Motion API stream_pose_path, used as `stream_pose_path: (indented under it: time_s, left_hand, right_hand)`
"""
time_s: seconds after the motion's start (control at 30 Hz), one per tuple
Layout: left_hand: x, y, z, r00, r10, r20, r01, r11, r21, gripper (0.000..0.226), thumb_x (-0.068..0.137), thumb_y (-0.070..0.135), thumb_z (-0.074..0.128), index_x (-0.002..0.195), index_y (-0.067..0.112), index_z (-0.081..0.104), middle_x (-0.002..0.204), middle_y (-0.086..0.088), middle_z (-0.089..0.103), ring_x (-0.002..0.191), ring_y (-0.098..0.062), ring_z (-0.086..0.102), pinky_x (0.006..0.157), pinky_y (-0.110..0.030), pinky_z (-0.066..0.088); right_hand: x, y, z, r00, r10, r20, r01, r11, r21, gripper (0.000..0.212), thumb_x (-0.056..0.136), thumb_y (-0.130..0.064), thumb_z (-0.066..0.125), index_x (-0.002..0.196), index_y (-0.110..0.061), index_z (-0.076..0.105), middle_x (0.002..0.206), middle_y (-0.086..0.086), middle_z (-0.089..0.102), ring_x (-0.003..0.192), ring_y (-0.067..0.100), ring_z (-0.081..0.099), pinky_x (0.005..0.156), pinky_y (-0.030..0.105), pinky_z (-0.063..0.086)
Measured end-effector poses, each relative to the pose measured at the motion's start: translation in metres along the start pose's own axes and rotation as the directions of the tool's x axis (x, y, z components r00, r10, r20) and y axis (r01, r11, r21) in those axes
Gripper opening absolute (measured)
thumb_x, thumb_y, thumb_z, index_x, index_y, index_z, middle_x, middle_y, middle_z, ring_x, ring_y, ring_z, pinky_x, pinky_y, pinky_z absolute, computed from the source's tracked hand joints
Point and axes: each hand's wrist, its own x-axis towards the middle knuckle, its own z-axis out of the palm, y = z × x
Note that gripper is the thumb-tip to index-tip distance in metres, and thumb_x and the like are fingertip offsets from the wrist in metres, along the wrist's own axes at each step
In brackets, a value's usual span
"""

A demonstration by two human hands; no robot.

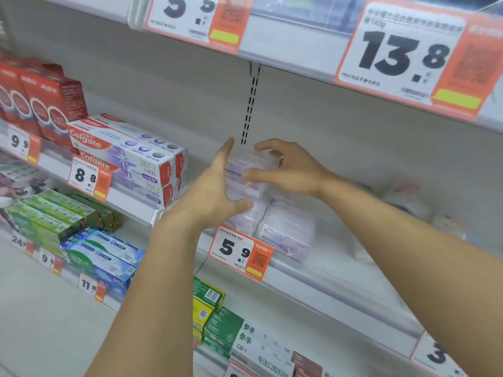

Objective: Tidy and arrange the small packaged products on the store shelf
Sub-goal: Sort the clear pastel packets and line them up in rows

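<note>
Flanking held pack (pixel 246 174), Colgate boxes (pixel 128 153), packs (pixel 285 232)

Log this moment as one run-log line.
step: stacking | left hand: grips clear packet | right hand: grips same packet | under it: two packets behind 5.9 tag

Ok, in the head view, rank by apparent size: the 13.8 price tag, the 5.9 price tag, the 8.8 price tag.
1. 13.8 price tag, clearly largest, though it hangs nearest the camera.
2. 5.9 price tag.
3. 8.8 price tag, only slightly smaller than the 5.9 one; they may match.
</note>
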Motion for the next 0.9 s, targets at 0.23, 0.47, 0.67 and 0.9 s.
stream_pose_path:
  time_s: [0.23, 0.47, 0.67, 0.9]
  left_hand:
    - [0.012, -0.002, -0.005, 0.989, -0.144, 0.040, 0.139, 0.984, 0.113, 0.077, 0.078, 0.042, 0.075, 0.144, 0.028, 0.038, 0.133, -0.002, 0.054, 0.107, -0.016, 0.055, 0.084, -0.026, 0.040]
    - [0.039, 0.016, 0.012, 0.996, -0.074, -0.050, 0.084, 0.972, 0.222, 0.040, 0.090, 0.043, 0.059, 0.126, 0.026, 0.059, 0.118, -0.003, 0.063, 0.106, -0.021, 0.059, 0.082, -0.022, 0.040]
    - [0.059, 0.027, 0.025, 0.999, 0.008, -0.031, 0.003, 0.936, 0.351, 0.029, 0.093, 0.038, 0.054, 0.116, 0.026, 0.066, 0.120, 0.001, 0.062, 0.107, -0.021, 0.059, 0.081, -0.019, 0.040]
    - [0.070, 0.020, 0.025, 0.999, -0.043, -0.006, 0.042, 0.903, 0.427, 0.027, 0.095, 0.030, 0.047, 0.108, 0.021, 0.069, 0.120, -0.006, 0.064, 0.109, -0.028, 0.058, 0.086, -0.026, 0.047]
  right_hand:
    - [0.011, 0.050, -0.046, 0.912, 0.328, -0.245, -0.198, 0.878, 0.436, 0.071, 0.065, -0.030, 0.085, 0.128, -0.027, 0.053, 0.116, -0.001, 0.062, 0.101, 0.018, 0.065, 0.088, 0.039, 0.057]
    - [-0.031, 0.072, -0.104, 0.919, 0.387, 0.075, -0.387, 0.922, -0.004, 0.066, 0.060, -0.019, 0.091, 0.119, -0.032, 0.065, 0.115, 0.004, 0.061, 0.100, 0.019, 0.064, 0.078, 0.025, 0.053]
    - [-0.018, 0.079, -0.082, 0.919, 0.352, 0.177, -0.359, 0.933, 0.003, 0.069, 0.053, -0.027, 0.095, 0.115, -0.034, 0.067, 0.121, 0.002, 0.059, 0.106, 0.017, 0.063, 0.095, 0.033, 0.055]
    - [0.006, 0.070, -0.048, 0.981, 0.182, 0.066, -0.174, 0.978, -0.113, 0.082, 0.057, -0.072, 0.077, 0.129, -0.040, 0.053, 0.128, -0.009, 0.054, 0.117, 0.008, 0.054, 0.105, 0.031, 0.043]
